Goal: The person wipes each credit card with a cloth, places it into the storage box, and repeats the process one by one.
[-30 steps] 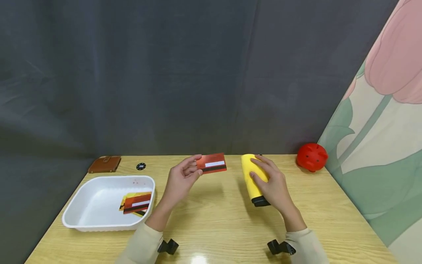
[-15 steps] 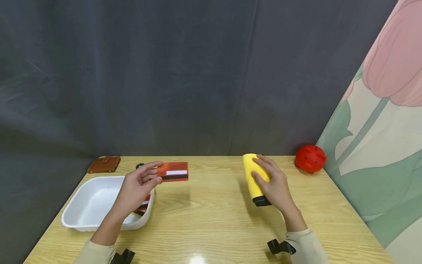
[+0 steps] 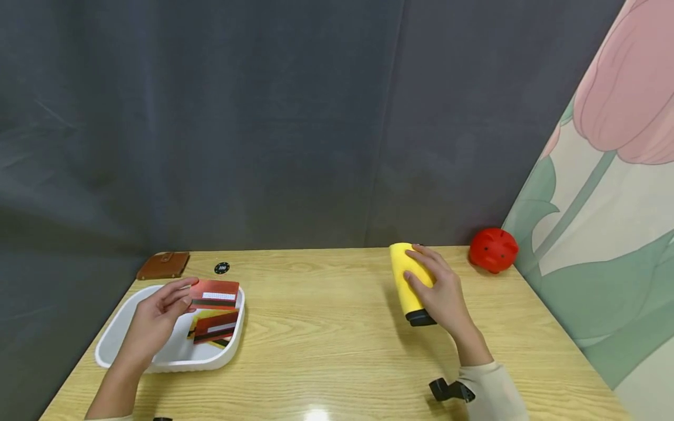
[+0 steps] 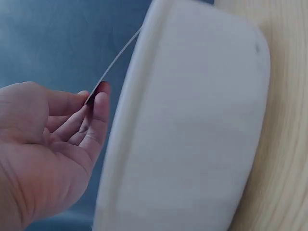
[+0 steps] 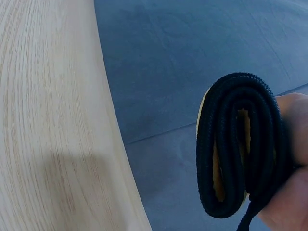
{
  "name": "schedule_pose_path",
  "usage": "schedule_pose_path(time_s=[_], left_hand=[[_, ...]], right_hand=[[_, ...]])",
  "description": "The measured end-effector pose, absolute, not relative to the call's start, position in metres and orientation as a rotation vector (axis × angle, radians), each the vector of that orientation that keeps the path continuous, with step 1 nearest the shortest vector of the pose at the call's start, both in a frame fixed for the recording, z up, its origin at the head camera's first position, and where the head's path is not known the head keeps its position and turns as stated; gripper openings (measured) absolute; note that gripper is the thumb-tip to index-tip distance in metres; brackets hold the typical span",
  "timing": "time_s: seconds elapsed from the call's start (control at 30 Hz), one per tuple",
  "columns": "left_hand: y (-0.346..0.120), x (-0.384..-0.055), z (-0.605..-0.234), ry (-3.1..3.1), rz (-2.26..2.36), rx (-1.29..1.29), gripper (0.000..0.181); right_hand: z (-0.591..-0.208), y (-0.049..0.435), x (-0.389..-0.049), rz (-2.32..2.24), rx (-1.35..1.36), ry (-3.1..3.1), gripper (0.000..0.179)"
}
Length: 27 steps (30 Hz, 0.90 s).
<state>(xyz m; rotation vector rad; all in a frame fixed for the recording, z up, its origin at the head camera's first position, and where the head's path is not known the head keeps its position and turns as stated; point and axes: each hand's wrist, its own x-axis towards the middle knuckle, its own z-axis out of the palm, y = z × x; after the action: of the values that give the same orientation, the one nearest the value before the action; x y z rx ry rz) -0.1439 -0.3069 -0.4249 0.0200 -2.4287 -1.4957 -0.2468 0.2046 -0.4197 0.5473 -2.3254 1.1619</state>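
My left hand [image 3: 154, 320] pinches a red bank card [image 3: 215, 294] by its left end, over the white plastic tray [image 3: 184, 366]. In the left wrist view the card [image 4: 115, 60] shows edge-on between thumb and fingers, beside the tray's outer wall [image 4: 187, 120]. Inside the tray lie another red card [image 3: 216, 326] and yellow ones under it. To the right, my right hand [image 3: 441, 289] grips a rolled yellow cloth [image 3: 405, 278] with a black edge, held above the table. Its folded black end [image 5: 240, 144] faces the right wrist camera.
A brown wallet [image 3: 163, 265] and a black poker chip [image 3: 222, 268] lie behind the tray. At the back right stands a red piggy bank [image 3: 493, 250]. A dark curtain [image 3: 263, 128] hangs along the table's back edge, and a floral-patterned one [image 3: 605, 263] on the right.
My left hand has carried the red card leftward and down, from mid-table to over the tray. The right hand keeps its grip on the yellow cloth, almost still.
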Motion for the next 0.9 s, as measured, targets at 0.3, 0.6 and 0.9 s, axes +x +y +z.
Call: schedule_pose_path(time_s=[0.3, 0.6, 0.9], left_hand=[[-0.322, -0.147, -0.437, -2.527, -1.461, 0.025, 0.036], [-0.309, -0.157, -0.450, -2.673, -1.494, -0.039, 0.034], [-0.311, -0.158, -0.450, -2.687, -1.505, 0.029, 0.035]], right_hand=[[-0.418, 0.204, -0.247, 1.167, 0.532, -2.329, 0.041], [-0.421, 0.204, -0.247, 1.178, 0.550, -2.340, 0.040], [-0.421, 0.200, -0.248, 1.187, 0.570, -2.334, 0.040]])
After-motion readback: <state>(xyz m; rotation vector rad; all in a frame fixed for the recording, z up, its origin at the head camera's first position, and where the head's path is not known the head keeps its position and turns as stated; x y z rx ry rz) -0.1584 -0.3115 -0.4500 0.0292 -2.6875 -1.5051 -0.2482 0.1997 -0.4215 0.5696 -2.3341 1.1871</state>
